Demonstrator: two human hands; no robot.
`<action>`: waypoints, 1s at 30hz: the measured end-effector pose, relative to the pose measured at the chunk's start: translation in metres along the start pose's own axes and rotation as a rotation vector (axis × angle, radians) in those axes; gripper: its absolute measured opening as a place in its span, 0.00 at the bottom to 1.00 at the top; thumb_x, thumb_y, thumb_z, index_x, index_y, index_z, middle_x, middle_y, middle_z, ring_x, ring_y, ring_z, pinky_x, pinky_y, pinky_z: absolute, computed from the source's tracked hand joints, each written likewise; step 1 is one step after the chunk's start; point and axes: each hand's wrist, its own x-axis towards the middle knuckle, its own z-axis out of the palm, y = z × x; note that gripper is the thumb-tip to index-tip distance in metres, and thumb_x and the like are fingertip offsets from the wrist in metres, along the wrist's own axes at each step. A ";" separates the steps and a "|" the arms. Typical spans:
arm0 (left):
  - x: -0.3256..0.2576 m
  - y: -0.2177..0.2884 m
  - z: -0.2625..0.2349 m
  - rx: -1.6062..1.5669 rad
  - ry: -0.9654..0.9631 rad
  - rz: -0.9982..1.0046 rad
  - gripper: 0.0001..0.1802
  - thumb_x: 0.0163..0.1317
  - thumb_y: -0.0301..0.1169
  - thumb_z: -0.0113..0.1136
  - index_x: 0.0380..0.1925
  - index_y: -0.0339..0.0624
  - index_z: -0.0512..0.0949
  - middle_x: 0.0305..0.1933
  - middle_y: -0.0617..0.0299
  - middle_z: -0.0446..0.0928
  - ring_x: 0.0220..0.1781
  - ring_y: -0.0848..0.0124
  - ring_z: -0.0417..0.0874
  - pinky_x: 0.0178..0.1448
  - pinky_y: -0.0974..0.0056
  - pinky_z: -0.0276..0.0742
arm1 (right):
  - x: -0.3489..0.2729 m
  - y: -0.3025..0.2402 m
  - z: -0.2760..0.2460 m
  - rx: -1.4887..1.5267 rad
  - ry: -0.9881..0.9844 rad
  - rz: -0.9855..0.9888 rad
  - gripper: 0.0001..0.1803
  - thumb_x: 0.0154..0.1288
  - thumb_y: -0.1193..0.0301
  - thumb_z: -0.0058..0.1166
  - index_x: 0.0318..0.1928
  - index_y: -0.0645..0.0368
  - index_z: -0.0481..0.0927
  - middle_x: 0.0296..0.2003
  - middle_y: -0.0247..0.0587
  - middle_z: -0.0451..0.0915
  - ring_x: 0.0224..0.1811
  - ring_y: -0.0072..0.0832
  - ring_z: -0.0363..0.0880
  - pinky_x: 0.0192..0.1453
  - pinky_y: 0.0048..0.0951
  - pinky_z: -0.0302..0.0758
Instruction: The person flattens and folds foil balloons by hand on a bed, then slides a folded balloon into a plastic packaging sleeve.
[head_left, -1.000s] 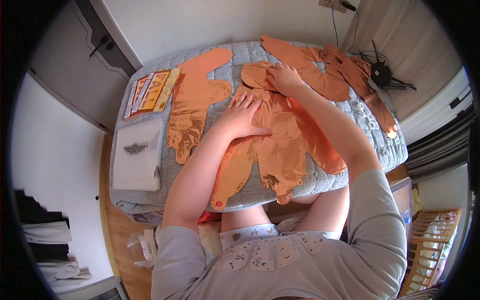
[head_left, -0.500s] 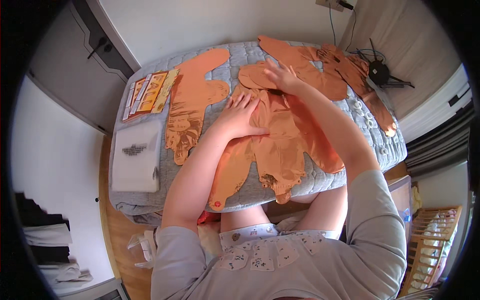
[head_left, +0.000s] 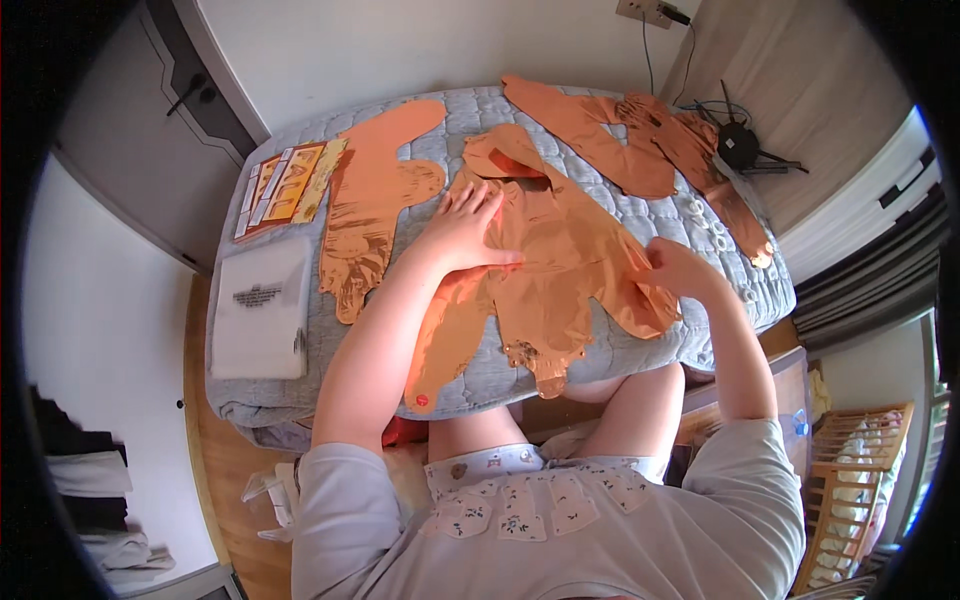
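A flat, uninflated copper-orange foil balloon point(head_left: 545, 285) lies in front of me on the bed, its lobed lower end toward my lap. My left hand point(head_left: 465, 230) rests on its upper left part, fingers spread and palm down. At the right edge my right hand point(head_left: 685, 270) is closed, pinching the foil of the right lobe. The foil's top end is folded over, with a dark gap under the fold. Another flat foil balloon point(head_left: 375, 190) lies to the left of my left hand. A third foil balloon point(head_left: 610, 140) stretches across the far right, partly crumpled.
The bed has a grey quilted cover point(head_left: 480, 100). Printed cards point(head_left: 290, 185) and a white plastic packet point(head_left: 262, 315) lie at its left. White rings point(head_left: 708, 225) sit at the right, near a black router point(head_left: 738, 146) with cables. A wooden rack point(head_left: 860, 470) stands lower right.
My right hand has moved from the balloon's top end down to its right edge and closed on the foil. The left hand stays spread on the balloon. The view has shifted slightly.
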 end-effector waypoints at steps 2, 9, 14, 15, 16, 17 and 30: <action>0.000 -0.003 0.001 0.000 0.011 0.004 0.68 0.52 0.77 0.61 0.81 0.47 0.47 0.86 0.47 0.42 0.87 0.54 0.42 0.87 0.48 0.37 | 0.013 -0.010 -0.002 0.273 -0.118 -0.094 0.21 0.61 0.58 0.68 0.43 0.63 0.82 0.37 0.37 0.85 0.41 0.24 0.84 0.43 0.31 0.79; -0.005 0.001 -0.002 -0.009 -0.013 -0.019 0.69 0.50 0.75 0.64 0.81 0.43 0.48 0.85 0.47 0.44 0.87 0.54 0.44 0.87 0.48 0.39 | 0.012 -0.073 -0.029 0.889 -0.301 -0.123 0.28 0.70 0.62 0.60 0.65 0.65 0.76 0.53 0.38 0.83 0.52 0.24 0.82 0.60 0.30 0.78; -0.004 0.002 -0.005 -0.029 -0.019 -0.027 0.67 0.51 0.70 0.67 0.81 0.45 0.49 0.85 0.48 0.45 0.87 0.55 0.45 0.87 0.48 0.40 | 0.021 -0.108 -0.017 0.652 -0.331 -0.244 0.39 0.75 0.40 0.49 0.65 0.64 0.77 0.58 0.43 0.81 0.60 0.29 0.77 0.68 0.33 0.71; -0.001 -0.004 0.000 -0.013 -0.004 0.007 0.66 0.51 0.71 0.66 0.81 0.46 0.50 0.85 0.48 0.46 0.87 0.53 0.44 0.86 0.47 0.40 | 0.036 -0.101 -0.002 0.542 -0.280 -0.259 0.42 0.75 0.36 0.44 0.64 0.65 0.77 0.58 0.45 0.81 0.61 0.31 0.77 0.69 0.35 0.70; 0.000 -0.008 0.003 0.000 0.007 0.039 0.66 0.51 0.72 0.65 0.80 0.47 0.51 0.85 0.48 0.47 0.86 0.51 0.44 0.86 0.45 0.40 | 0.043 -0.102 0.004 0.433 -0.234 -0.272 0.45 0.75 0.33 0.39 0.63 0.66 0.77 0.57 0.47 0.81 0.62 0.34 0.77 0.70 0.36 0.69; 0.002 -0.011 0.007 -0.002 0.009 0.034 0.66 0.51 0.72 0.65 0.80 0.47 0.51 0.85 0.48 0.47 0.86 0.51 0.44 0.86 0.45 0.40 | 0.046 -0.105 0.006 0.463 -0.164 -0.208 0.37 0.77 0.41 0.46 0.61 0.66 0.77 0.57 0.51 0.82 0.62 0.38 0.78 0.68 0.37 0.71; -0.002 -0.003 0.003 0.006 -0.024 -0.013 0.58 0.56 0.58 0.68 0.81 0.50 0.51 0.86 0.49 0.45 0.87 0.53 0.43 0.86 0.45 0.39 | 0.113 -0.081 0.044 -0.041 0.295 -0.600 0.30 0.75 0.56 0.51 0.72 0.57 0.71 0.70 0.49 0.72 0.76 0.50 0.63 0.80 0.48 0.57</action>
